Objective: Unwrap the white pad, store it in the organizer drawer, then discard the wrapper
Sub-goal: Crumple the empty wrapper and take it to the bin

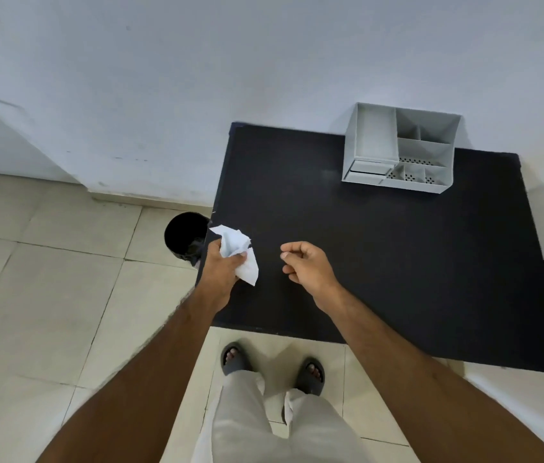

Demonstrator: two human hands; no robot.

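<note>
My left hand (222,267) grips a crumpled white wrapper (239,252) over the left edge of the black table (381,262), close to a black bin (185,235) on the floor. My right hand (307,264) hovers over the table to the right of the wrapper, fingers loosely curled and holding nothing. The grey organizer (401,148) stands at the table's far side against the wall, its small drawers (366,170) at the lower left front. The white pad is not visible.
A white wall runs behind the table. Pale floor tiles (47,295) spread to the left and front. My feet in dark sandals (272,367) stand just before the table's near edge.
</note>
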